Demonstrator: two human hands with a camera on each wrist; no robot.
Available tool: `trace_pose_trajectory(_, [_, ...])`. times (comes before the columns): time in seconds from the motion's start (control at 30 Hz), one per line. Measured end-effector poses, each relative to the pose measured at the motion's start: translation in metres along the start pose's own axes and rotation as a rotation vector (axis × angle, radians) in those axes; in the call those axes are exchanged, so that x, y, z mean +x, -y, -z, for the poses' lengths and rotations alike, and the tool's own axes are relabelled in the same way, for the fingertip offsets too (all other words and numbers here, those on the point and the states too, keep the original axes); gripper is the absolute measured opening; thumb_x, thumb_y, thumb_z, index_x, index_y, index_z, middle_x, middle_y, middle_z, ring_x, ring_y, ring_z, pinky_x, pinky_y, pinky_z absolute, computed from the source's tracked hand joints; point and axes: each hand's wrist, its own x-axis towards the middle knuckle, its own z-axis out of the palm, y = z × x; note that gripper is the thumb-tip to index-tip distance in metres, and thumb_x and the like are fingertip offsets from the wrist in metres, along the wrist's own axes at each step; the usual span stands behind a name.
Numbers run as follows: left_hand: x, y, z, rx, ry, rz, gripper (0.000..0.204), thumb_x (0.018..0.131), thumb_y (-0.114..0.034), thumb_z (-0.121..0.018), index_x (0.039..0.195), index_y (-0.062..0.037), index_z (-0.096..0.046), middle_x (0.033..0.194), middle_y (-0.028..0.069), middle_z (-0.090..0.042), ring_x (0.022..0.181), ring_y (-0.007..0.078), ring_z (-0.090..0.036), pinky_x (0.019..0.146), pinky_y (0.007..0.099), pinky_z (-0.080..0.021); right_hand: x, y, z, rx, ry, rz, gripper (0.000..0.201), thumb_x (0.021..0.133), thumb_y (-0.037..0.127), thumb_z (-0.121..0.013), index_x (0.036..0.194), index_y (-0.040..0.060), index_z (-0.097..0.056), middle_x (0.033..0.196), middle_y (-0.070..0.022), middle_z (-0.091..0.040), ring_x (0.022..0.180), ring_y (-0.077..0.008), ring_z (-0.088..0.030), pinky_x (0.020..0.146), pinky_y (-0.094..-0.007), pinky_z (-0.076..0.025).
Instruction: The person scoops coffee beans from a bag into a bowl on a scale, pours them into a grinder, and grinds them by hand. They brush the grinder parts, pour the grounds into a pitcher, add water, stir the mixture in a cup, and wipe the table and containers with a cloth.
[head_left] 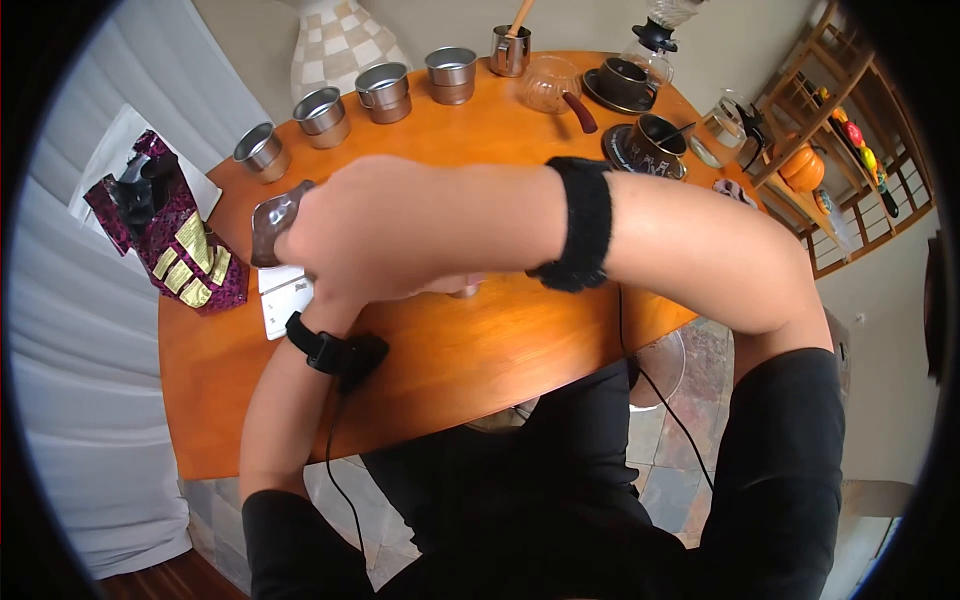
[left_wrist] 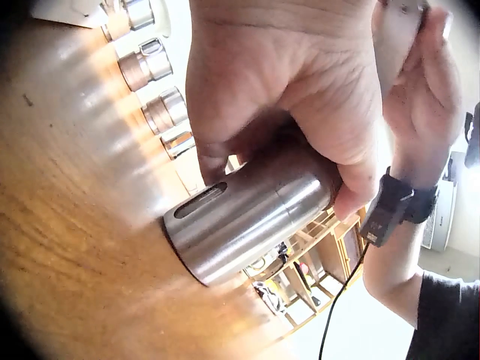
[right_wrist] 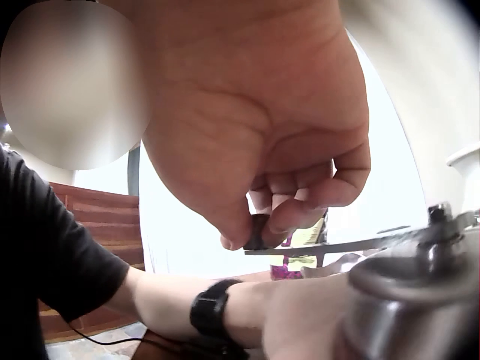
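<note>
My left hand (left_wrist: 285, 67) wraps round the steel body of a hand coffee grinder (left_wrist: 255, 217), which shows a dark slot in its side. In the left wrist view the grinder is tilted, its lower end close over the table. Above it, my right hand (right_wrist: 262, 112) pinches the dark knob (right_wrist: 260, 232) at the end of the grinder's flat metal crank (right_wrist: 337, 245). The crank runs to the grinder's round metal top. In the head view my right forearm crosses over the left hand and hides the grinder almost wholly.
A glossy brown dish (head_left: 273, 228) and a white scale (head_left: 286, 302) lie left of my hands, beside a purple coffee bag (head_left: 180, 230). Several metal cups (head_left: 381, 92) line the back edge. Dark cups (head_left: 656, 140) and a glass bowl (head_left: 550, 85) stand at the back right.
</note>
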Motion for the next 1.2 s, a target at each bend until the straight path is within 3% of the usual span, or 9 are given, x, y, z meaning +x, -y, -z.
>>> trace_pose_trajectory(0.2, [0.025, 0.014, -0.010, -0.428, 0.184, -0.235, 0.043, 0.073, -0.013, -0.084, 0.108, -0.0062, -0.061, 0.100, 0.0012, -0.065, 0.093, 0.0116, -0.062, 0.085, 0.0279, -0.051, 0.009, -0.056, 0.007, -0.116, 0.115, -0.294, 0.026, 0.089, 0.027, -0.068, 0.096, 0.0015, -0.065, 0.086, -0.0193, -0.069, 0.082, -0.0374, -0.068, 0.070, -0.0461, -0.054])
trace_pose_trajectory(0.33, [0.023, 0.013, -0.008, -0.488, 0.253, -0.153, 0.055, 0.071, -0.010, -0.082, 0.118, -0.0084, -0.052, 0.106, 0.0048, -0.062, 0.104, 0.0176, -0.061, 0.091, 0.0354, -0.050, -0.048, -0.107, 0.014, -0.035, 0.003, -0.375, 0.024, 0.092, 0.027, -0.066, 0.101, 0.0057, -0.063, 0.087, -0.0154, -0.068, 0.083, -0.0395, -0.065, 0.073, -0.0476, -0.051])
trace_pose_trajectory(0.47, [0.021, 0.015, -0.009, -0.545, 0.255, -0.116, 0.056, 0.072, -0.010, -0.082, 0.118, -0.0081, -0.052, 0.105, 0.0043, -0.063, 0.105, 0.0159, -0.061, 0.092, 0.0332, -0.049, -0.115, -0.081, 0.029, -0.124, -0.003, -0.596, 0.026, 0.091, 0.028, -0.067, 0.095, 0.0030, -0.061, 0.082, -0.0174, -0.068, 0.082, -0.0395, -0.065, 0.071, -0.0483, -0.051])
trace_pose_trajectory(0.6, [0.021, 0.015, -0.009, -0.529, 0.244, -0.118, 0.055, 0.073, -0.010, -0.082, 0.118, -0.0076, -0.052, 0.104, 0.0040, -0.064, 0.102, 0.0149, -0.061, 0.090, 0.0319, -0.050, -0.160, -0.029, 0.045, -0.035, -0.010, -0.585, 0.023, 0.089, 0.022, -0.069, 0.088, 0.0021, -0.056, 0.078, -0.0177, -0.065, 0.073, -0.0401, -0.063, 0.063, -0.0480, -0.048])
trace_pose_trajectory(0.67, [0.022, 0.016, -0.010, -0.555, 0.229, -0.183, 0.052, 0.075, -0.006, -0.082, 0.118, -0.0052, -0.054, 0.097, 0.0011, -0.063, 0.085, 0.0107, -0.062, 0.074, 0.0273, -0.053, -0.167, 0.005, 0.050, 0.036, 0.009, -0.586, 0.022, 0.086, 0.019, -0.070, 0.088, 0.0025, -0.055, 0.079, -0.0157, -0.065, 0.071, -0.0392, -0.063, 0.062, -0.0470, -0.049])
trace_pose_trajectory(0.8, [0.023, 0.021, -0.010, -0.608, 0.288, -0.093, 0.055, 0.072, -0.007, -0.083, 0.117, -0.0074, -0.052, 0.105, 0.0048, -0.064, 0.099, 0.0143, -0.062, 0.088, 0.0306, -0.051, -0.158, 0.042, 0.051, 0.126, 0.088, -0.407, 0.022, 0.082, 0.017, -0.070, 0.091, 0.0032, -0.055, 0.078, -0.0136, -0.063, 0.071, -0.0371, -0.064, 0.061, -0.0447, -0.050])
trace_pose_trajectory(1.0, [0.023, 0.014, -0.012, -0.575, 0.200, -0.194, 0.048, 0.072, -0.005, -0.083, 0.112, -0.0066, -0.056, 0.095, -0.0013, -0.063, 0.090, 0.0079, -0.059, 0.080, 0.0271, -0.051, -0.106, 0.053, 0.029, 0.199, 0.150, -0.183, 0.023, 0.085, 0.025, -0.068, 0.089, 0.0062, -0.056, 0.078, -0.0093, -0.060, 0.066, -0.0347, -0.060, 0.061, -0.0429, -0.048])
trace_pose_trajectory(1.1, [0.022, 0.023, -0.015, -0.668, 0.158, -0.116, 0.045, 0.073, -0.009, -0.083, 0.110, -0.0068, -0.058, 0.094, -0.0004, -0.064, 0.089, 0.0092, -0.060, 0.080, 0.0286, -0.051, -0.078, 0.042, 0.001, 0.206, 0.105, -0.045, 0.021, 0.085, 0.024, -0.067, 0.092, 0.0060, -0.059, 0.084, -0.0080, -0.064, 0.069, -0.0328, -0.064, 0.061, -0.0415, -0.050])
trace_pose_trajectory(1.2, [0.008, 0.018, -0.011, -0.696, 0.126, 0.018, 0.044, 0.073, -0.010, -0.083, 0.110, -0.0065, -0.059, 0.095, 0.0006, -0.065, 0.091, 0.0103, -0.061, 0.081, 0.0291, -0.051, -0.055, 0.028, -0.030, 0.052, -0.184, 0.039, 0.019, 0.085, 0.021, -0.067, 0.095, 0.0051, -0.064, 0.090, -0.0100, -0.068, 0.075, -0.0322, -0.067, 0.063, -0.0413, -0.052])
